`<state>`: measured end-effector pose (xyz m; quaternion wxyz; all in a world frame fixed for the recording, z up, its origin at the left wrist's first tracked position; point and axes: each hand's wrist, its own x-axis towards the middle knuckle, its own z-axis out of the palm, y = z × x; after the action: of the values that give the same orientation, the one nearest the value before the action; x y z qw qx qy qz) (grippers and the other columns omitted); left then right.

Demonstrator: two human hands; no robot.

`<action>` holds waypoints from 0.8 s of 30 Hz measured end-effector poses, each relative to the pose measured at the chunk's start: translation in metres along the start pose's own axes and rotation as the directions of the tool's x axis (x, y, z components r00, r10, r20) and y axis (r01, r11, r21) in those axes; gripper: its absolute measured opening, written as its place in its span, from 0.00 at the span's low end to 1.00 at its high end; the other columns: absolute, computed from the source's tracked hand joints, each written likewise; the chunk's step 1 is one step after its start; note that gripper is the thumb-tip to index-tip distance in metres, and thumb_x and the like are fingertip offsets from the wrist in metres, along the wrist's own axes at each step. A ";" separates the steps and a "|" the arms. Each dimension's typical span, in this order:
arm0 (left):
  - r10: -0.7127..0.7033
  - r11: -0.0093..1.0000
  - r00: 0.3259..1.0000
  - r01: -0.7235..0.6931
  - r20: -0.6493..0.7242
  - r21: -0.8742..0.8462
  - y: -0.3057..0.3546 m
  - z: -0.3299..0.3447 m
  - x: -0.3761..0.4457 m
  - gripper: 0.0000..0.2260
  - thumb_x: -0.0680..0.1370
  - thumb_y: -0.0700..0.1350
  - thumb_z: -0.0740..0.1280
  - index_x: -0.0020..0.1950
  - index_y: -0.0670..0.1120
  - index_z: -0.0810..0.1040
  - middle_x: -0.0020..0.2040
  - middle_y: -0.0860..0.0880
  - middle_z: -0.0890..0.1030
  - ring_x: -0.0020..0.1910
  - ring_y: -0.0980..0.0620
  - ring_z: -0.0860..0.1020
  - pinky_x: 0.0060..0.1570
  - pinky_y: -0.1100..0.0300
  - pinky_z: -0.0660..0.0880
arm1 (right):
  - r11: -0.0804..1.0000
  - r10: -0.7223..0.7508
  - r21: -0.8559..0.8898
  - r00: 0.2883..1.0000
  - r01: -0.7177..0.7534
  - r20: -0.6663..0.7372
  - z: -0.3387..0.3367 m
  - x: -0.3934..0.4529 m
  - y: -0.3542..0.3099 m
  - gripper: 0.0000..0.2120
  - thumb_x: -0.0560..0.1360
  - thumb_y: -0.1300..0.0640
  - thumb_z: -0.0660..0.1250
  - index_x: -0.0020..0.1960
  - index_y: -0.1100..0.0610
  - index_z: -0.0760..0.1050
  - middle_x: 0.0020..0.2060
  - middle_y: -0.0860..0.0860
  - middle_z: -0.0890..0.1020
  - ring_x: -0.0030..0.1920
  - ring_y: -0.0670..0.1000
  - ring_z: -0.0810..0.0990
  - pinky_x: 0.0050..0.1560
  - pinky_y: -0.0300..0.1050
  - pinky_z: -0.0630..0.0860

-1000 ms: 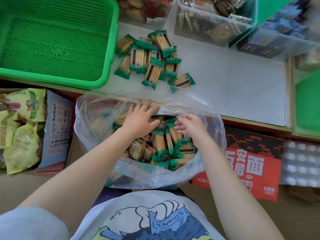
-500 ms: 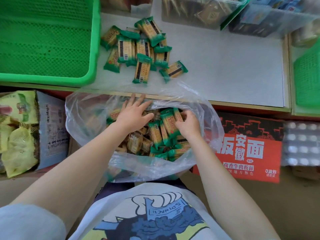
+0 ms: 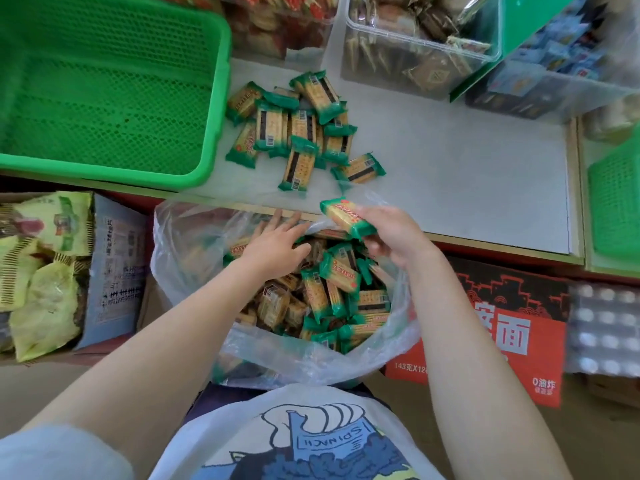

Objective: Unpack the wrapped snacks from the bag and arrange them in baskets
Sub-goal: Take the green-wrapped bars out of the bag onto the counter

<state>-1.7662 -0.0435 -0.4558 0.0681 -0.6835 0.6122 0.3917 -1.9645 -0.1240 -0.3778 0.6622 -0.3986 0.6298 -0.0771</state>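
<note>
A clear plastic bag (image 3: 187, 244) stands open in front of me, filled with green-and-yellow wrapped cracker packs (image 3: 329, 299). My right hand (image 3: 394, 237) is shut on one cracker pack (image 3: 348, 218), held just above the bag's far rim. My left hand (image 3: 277, 242) reaches into the bag with fingers spread over the packs, palm down; I cannot see whether it grips any. A loose pile of the same packs (image 3: 301, 129) lies on the grey shelf (image 3: 467, 174). An empty green mesh basket (image 3: 104, 88) sits at the left of the shelf.
Clear tubs of other snacks (image 3: 408, 43) stand at the shelf's back. Another green basket (image 3: 616, 195) is at the right edge. A carton of yellow-green snack bags (image 3: 41, 268) is on my left, a red noodle box (image 3: 502, 327) on my right.
My right hand has lifted out of the bag holding one cracker pack, up to the bag's far rim. My left hand stays inside the bag.
</note>
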 end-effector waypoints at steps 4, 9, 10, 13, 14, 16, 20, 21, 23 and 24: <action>0.004 1.000 1.000 -0.004 0.009 -0.006 0.000 -0.003 -0.002 0.25 0.85 0.58 0.52 0.82 0.58 0.51 0.82 0.55 0.46 0.81 0.47 0.40 0.77 0.43 0.40 | 0.985 -0.143 -0.096 0.990 0.142 -0.013 0.001 0.009 -0.037 0.08 0.81 0.52 0.67 0.52 0.57 0.80 0.38 0.51 0.82 0.27 0.46 0.71 0.26 0.37 0.68; 0.002 1.000 1.000 -0.002 0.007 0.006 0.000 -0.003 -0.003 0.26 0.84 0.59 0.52 0.82 0.58 0.51 0.82 0.55 0.44 0.81 0.48 0.39 0.77 0.43 0.40 | 0.964 -0.234 0.089 0.958 0.251 -0.167 0.017 0.046 -0.049 0.14 0.83 0.61 0.63 0.67 0.59 0.73 0.52 0.55 0.83 0.36 0.48 0.81 0.40 0.41 0.80; -0.001 1.000 1.000 0.001 0.006 0.006 0.001 -0.003 -0.003 0.26 0.84 0.59 0.52 0.82 0.58 0.51 0.82 0.55 0.44 0.81 0.48 0.39 0.78 0.43 0.40 | 0.962 -0.210 0.145 0.966 0.232 -0.154 0.022 0.054 -0.048 0.16 0.83 0.63 0.62 0.70 0.62 0.71 0.55 0.57 0.83 0.40 0.51 0.83 0.45 0.43 0.82; -0.007 1.000 1.000 0.007 0.002 0.011 0.001 -0.003 -0.003 0.27 0.84 0.61 0.52 0.82 0.58 0.51 0.82 0.55 0.45 0.81 0.48 0.39 0.78 0.43 0.40 | 0.940 -0.115 0.300 0.979 0.162 -0.168 0.029 0.069 -0.036 0.22 0.81 0.64 0.65 0.73 0.68 0.65 0.64 0.63 0.78 0.53 0.56 0.84 0.57 0.48 0.81; -0.008 1.000 1.000 0.008 0.003 0.014 0.002 -0.003 -0.003 0.27 0.84 0.61 0.52 0.82 0.58 0.51 0.82 0.56 0.45 0.81 0.47 0.39 0.78 0.42 0.41 | 0.931 -0.089 0.335 0.980 0.147 -0.180 0.030 0.067 -0.030 0.23 0.81 0.63 0.66 0.73 0.69 0.65 0.64 0.63 0.77 0.54 0.56 0.83 0.58 0.48 0.81; -0.004 1.000 1.000 0.004 0.004 0.018 0.001 -0.002 -0.003 0.27 0.83 0.62 0.52 0.81 0.59 0.51 0.82 0.56 0.45 0.81 0.47 0.39 0.78 0.42 0.41 | 0.929 -0.090 0.336 0.975 0.155 -0.201 0.028 0.054 -0.021 0.23 0.80 0.58 0.68 0.70 0.68 0.68 0.61 0.63 0.79 0.53 0.55 0.84 0.57 0.48 0.81; 0.004 1.000 1.000 -0.004 0.003 0.016 -0.002 0.000 -0.002 0.28 0.83 0.62 0.53 0.81 0.59 0.50 0.82 0.56 0.44 0.81 0.48 0.38 0.77 0.43 0.41 | 0.972 -0.186 0.120 0.972 0.204 -0.146 0.019 0.006 0.013 0.12 0.79 0.54 0.69 0.59 0.60 0.77 0.50 0.55 0.84 0.49 0.53 0.86 0.53 0.47 0.83; 0.003 1.000 1.000 -0.003 0.002 0.017 -0.002 0.001 -0.002 0.28 0.83 0.62 0.54 0.81 0.60 0.50 0.82 0.56 0.44 0.81 0.48 0.38 0.77 0.43 0.41 | 0.982 -0.186 -0.008 0.974 0.187 -0.128 0.018 -0.004 0.026 0.09 0.79 0.54 0.69 0.56 0.58 0.79 0.48 0.53 0.85 0.48 0.52 0.86 0.52 0.47 0.83; 0.004 1.000 1.000 -0.004 -0.001 0.016 -0.003 0.001 -0.003 0.29 0.83 0.62 0.55 0.81 0.60 0.50 0.82 0.57 0.43 0.81 0.48 0.38 0.77 0.43 0.41 | 0.936 -0.197 -0.322 0.971 0.144 -0.136 0.020 -0.008 0.055 0.08 0.77 0.52 0.71 0.52 0.55 0.81 0.46 0.48 0.85 0.48 0.49 0.84 0.52 0.45 0.81; 0.005 1.000 1.000 -0.005 -0.001 0.014 -0.002 0.001 -0.003 0.29 0.83 0.62 0.55 0.81 0.60 0.50 0.82 0.57 0.43 0.81 0.48 0.38 0.77 0.43 0.41 | 0.903 -0.198 -0.412 0.968 0.119 -0.153 0.021 -0.004 0.068 0.08 0.77 0.51 0.72 0.52 0.54 0.81 0.47 0.47 0.84 0.49 0.48 0.82 0.53 0.44 0.80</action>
<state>-1.7645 -0.0401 -0.4560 0.0718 -0.6817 0.6166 0.3872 -1.9733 -0.0668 -0.4199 0.4947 -0.5661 0.6583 -0.0387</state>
